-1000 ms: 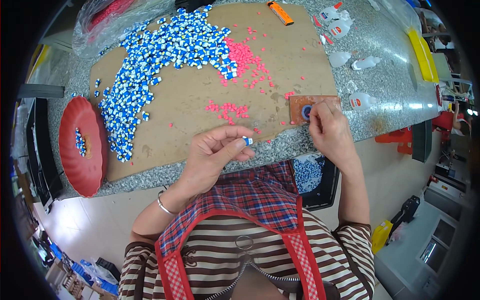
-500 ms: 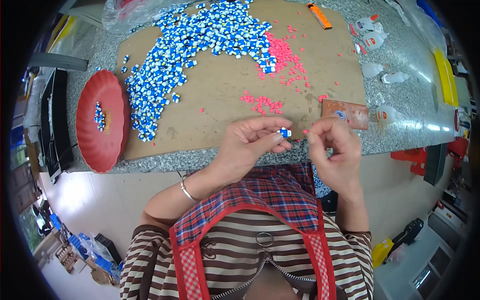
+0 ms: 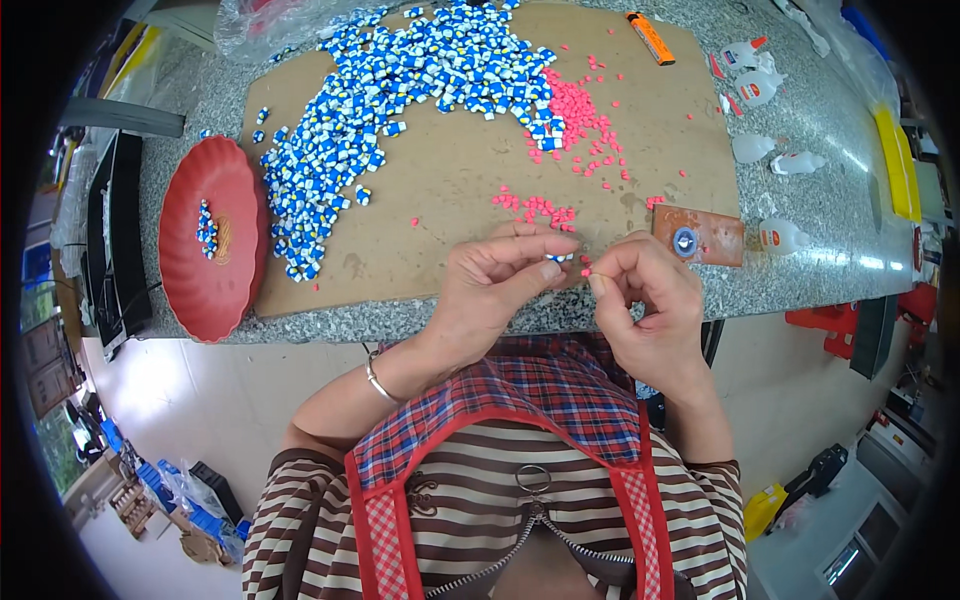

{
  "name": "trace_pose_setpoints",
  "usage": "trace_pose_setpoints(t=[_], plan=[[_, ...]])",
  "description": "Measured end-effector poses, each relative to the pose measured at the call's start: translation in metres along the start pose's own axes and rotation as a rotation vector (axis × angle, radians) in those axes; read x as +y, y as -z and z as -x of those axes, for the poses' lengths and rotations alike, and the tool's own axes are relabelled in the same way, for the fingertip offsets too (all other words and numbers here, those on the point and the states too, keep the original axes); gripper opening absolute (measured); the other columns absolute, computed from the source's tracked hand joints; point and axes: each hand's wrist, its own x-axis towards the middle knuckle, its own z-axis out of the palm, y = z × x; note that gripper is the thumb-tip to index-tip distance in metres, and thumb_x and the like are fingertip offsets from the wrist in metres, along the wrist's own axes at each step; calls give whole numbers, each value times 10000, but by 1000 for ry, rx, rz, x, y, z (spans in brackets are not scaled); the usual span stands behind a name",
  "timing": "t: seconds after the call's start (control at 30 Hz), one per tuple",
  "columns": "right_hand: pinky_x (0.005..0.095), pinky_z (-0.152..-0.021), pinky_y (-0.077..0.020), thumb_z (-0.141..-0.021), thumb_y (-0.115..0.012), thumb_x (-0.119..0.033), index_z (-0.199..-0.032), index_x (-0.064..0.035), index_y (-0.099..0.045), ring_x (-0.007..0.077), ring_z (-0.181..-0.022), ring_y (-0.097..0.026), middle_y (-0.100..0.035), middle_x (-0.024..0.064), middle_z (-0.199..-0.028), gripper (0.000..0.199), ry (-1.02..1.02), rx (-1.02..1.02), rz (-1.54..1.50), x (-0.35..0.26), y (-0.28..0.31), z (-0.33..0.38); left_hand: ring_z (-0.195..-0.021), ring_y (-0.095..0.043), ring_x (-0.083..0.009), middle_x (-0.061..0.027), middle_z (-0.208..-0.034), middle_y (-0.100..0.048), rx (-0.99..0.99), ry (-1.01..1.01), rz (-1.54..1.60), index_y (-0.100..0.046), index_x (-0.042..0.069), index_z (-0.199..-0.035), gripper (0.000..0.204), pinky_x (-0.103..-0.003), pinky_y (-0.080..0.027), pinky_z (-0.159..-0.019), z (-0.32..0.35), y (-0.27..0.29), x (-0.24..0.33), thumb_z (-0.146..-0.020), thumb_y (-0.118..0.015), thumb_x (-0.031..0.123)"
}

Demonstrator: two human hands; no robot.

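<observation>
Between the thumb and fingers of my left hand [image 3: 505, 275] is a small blue-and-white piece [image 3: 560, 258], mostly covered by the fingertips. My right hand [image 3: 655, 305] pinches a tiny pink piece [image 3: 586, 272] at its fingertips, close to the blue-and-white one. Whether the two pieces touch I cannot tell. Both hands are over the near edge of a brown board [image 3: 420, 180]. A large heap of blue-and-white pieces [image 3: 440, 75] spreads over the board's far left, and loose pink pieces [image 3: 575, 105] lie beside it. A smaller pink group [image 3: 540, 208] lies just beyond my left hand.
A red scalloped dish [image 3: 180, 270] with a few blue-and-white pieces stands at left. Beside my right hand lies a brown slab [image 3: 715, 235] bearing a round blue-and-white object [image 3: 685, 241]. Several white bottles [image 3: 780, 237] stand or lie at right; an orange cutter [image 3: 652, 40] lies far right.
My right hand has moved left, bringing the pink piece closer to the blue-and-white piece in my left hand. The blue-and-white piece is now more hidden by my fingers.
</observation>
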Motion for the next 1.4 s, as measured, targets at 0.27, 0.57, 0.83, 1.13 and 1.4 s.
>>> trace_pose_setpoints(t=[0.27, 0.57, 0.83, 1.13, 1.4], plan=[[286, -478, -453, -781, -632, 109, -889, -7, -541, 155, -567, -581, -563, 82, -802, 183, 100, -23, 111, 1, -4, -5, -1079, -631, -153, -110, -1195, -621, -9, -49, -182, -634, -37, -1223, 316, -290, -545, -952, 3, 1, 2, -921, -571, -106], [347, -522, -475, -770, -634, 98, -897, -14, -529, 261, -622, -592, -557, 120, -819, 199, 142, -57, 192, 1, -7, -6, -1061, -620, -131, -87, -1152, -616, -4, -95, -156, -645, -34, -1212, 356, -249, -551, -893, 3, -3, 3, -883, -579, -155], [307, -535, -458, -822, -628, 67, -894, -26, -527, 194, -629, -586, -559, 80, -795, 155, 113, -103, 182, 0, -4, -7, -1003, -637, -122, -85, -1122, -643, 0, -129, -201, -636, -16, -1235, 374, -242, -554, -853, 7, -4, 4, -885, -593, -139], [213, -466, -371, -945, -613, -39, -954, -72, -508, 42, -544, -485, -541, -15, -710, 110, -409, -283, -731, 22, -2, -4, -946, -657, -101, -72, -1043, -692, -6, -57, -272, -631, -25, -1228, 363, -236, -549, -814, 7, -8, 6, -878, -626, -122], [296, -763, -494, -865, -714, -64, -1193, 10, -518, 190, -953, -584, -573, 107, -1080, 389, 118, 1072, 316, 87, 81, 39, -935, -624, -109, -63, -1044, -654, 544, -477, -935, -670, -30, -1150, 261, -237, -493, -829, 49, 69, 75, -900, -600, -60]])
